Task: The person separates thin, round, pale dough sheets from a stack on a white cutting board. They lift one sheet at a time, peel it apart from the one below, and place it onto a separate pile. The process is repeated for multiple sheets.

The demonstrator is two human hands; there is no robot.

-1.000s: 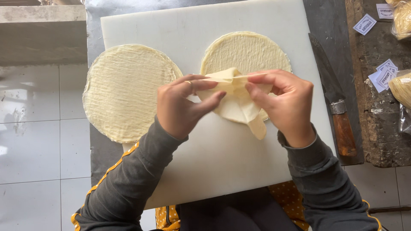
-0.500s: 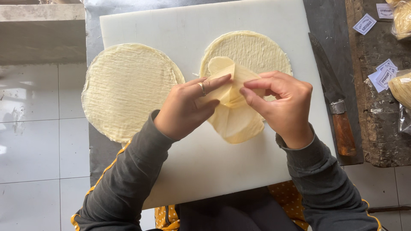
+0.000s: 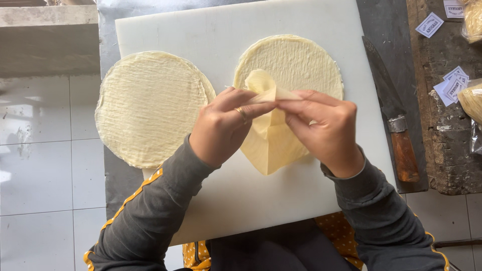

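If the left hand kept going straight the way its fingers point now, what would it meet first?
The left hand points rightward, its fingers already on the folded sheet. Straight on, it would likely meet the right hand fingertips pinching the same fold; depth there is unclear.

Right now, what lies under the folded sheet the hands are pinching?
A round stack of wrappers on the white cutting board; the folded sheet and both hands hide its near part.

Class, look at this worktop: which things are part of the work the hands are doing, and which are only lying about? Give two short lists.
In the work:
left hand and right hand, both pinching the folded sheet
round sheet stack under it
white cutting board

Lying about:
second round stack at the left
knife with wooden handle
paper labels
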